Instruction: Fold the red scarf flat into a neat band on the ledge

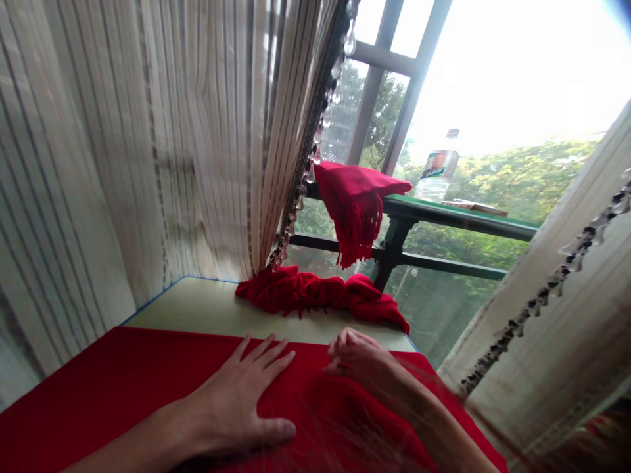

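Note:
A flat red cloth (123, 381) covers the near part of a pale table with a blue edge (197, 305). My left hand (229, 401) lies on this cloth, palm down, fingers stretched and spread, the fingertips at its far edge. To the right, my right hand (359, 358) is over the far edge of the cloth, its fingers curled together and slightly blurred. Whatever those fingers hold, if anything, is hidden. Beyond both hands, a crumpled red fringed cloth (315, 292) lies along the table's far end.
Over the dark railing (463, 220) hangs a red fringed scarf (357, 197). A clear plastic bottle (438, 171) and a small flat object (476, 207) stand on the green ledge. A striped curtain (197, 131) borders the left, and a beaded curtain (542, 289) the right.

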`<state>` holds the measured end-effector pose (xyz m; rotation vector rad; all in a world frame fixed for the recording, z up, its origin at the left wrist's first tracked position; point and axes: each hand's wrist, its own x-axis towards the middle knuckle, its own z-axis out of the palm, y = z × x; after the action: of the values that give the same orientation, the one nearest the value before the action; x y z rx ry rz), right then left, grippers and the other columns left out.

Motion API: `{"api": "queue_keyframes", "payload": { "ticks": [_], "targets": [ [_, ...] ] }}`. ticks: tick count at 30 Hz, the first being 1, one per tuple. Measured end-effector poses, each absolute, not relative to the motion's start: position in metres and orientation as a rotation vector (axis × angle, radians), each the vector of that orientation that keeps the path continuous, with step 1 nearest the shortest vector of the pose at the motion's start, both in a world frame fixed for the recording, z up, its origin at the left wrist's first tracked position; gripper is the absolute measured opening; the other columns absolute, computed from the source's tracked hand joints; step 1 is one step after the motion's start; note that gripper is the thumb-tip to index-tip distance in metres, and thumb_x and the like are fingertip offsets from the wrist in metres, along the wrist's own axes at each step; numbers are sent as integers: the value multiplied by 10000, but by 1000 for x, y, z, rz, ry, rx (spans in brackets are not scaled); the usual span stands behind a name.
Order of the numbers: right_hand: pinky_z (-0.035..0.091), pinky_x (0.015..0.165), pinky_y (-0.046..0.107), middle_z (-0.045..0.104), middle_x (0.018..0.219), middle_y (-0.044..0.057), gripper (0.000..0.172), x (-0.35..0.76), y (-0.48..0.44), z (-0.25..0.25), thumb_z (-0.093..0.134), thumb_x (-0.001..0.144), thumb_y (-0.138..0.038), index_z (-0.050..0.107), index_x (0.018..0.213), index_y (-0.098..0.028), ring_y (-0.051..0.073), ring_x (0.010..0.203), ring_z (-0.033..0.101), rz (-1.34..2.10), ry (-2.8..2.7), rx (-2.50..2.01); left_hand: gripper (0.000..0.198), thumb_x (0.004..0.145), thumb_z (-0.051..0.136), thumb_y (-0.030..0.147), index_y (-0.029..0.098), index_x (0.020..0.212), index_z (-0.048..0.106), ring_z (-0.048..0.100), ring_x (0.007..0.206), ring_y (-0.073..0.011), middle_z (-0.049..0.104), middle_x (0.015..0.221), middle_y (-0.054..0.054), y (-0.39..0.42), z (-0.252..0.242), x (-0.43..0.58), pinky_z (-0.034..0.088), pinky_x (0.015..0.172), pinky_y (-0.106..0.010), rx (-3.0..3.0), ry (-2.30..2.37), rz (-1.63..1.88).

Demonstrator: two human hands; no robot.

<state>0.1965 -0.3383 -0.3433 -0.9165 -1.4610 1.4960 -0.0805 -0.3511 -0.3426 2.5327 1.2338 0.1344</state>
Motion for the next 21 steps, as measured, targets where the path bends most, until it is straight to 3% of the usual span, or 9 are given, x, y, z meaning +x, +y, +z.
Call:
{"api": "queue_keyframes", "payload": {
  "ticks": [2,4,7,10,12,15,21],
  "targets": [
    [549,944,421,715,987,66,380,191,-332,-352,555,917,-612,629,931,-239,248,955,704,1139,-1639,-1063,985,841,538,825,248,1604,303,144,1573,-364,213,1684,-102,-355,-334,-78,58,1272,-646,2495,1241,90],
    [493,1076,445,717,1189,126,402,183,-332,-359,511,962,-552,669,1119,-218,275,1160,663,810,-1880,-1160,895,920,397,809,241,1605,303,128,1580,-338,215,1687,-80,-359,-327,-74,58,1279,-633,2452,1272,52],
    [259,1275,518,487,1593,139,533,173,-341,-359,484,988,-491,545,1453,-239,291,1505,396,638,-2216,-1205,795,988,344,727,234,1610,293,124,1584,-315,206,1691,-61,-360,-327,-71,60,1288,-617,2458,1318,57],
    [103,1302,587,325,1686,111,688,167,-351,-351,552,948,-523,402,1565,-259,315,1583,220,663,-2418,-1254,820,965,451,710,233,1613,293,161,1577,-334,224,1684,-80,-355,-337,-74,52,1289,-615,2522,1314,88],
    [109,1303,579,376,1662,113,680,168,-354,-346,596,919,-521,461,1533,-262,314,1568,270,674,-2443,-1270,820,960,442,725,252,1613,295,172,1574,-338,236,1683,-77,-351,-346,-76,49,1290,-613,2545,1300,100],
    [193,1296,538,496,1596,106,524,175,-352,-344,595,920,-489,622,1400,-281,290,1505,410,653,-2370,-1310,835,954,419,745,261,1619,271,149,1578,-344,211,1691,-72,-345,-353,-78,43,1284,-626,2540,1292,72],
    [270,1264,570,564,1536,129,479,182,-341,-354,598,903,-458,671,1340,-276,330,1444,487,628,-2347,-1275,811,957,470,687,247,1614,289,142,1578,-341,189,1688,-72,-351,-340,-74,58,1279,-628,2502,1307,34]
  ]
}}
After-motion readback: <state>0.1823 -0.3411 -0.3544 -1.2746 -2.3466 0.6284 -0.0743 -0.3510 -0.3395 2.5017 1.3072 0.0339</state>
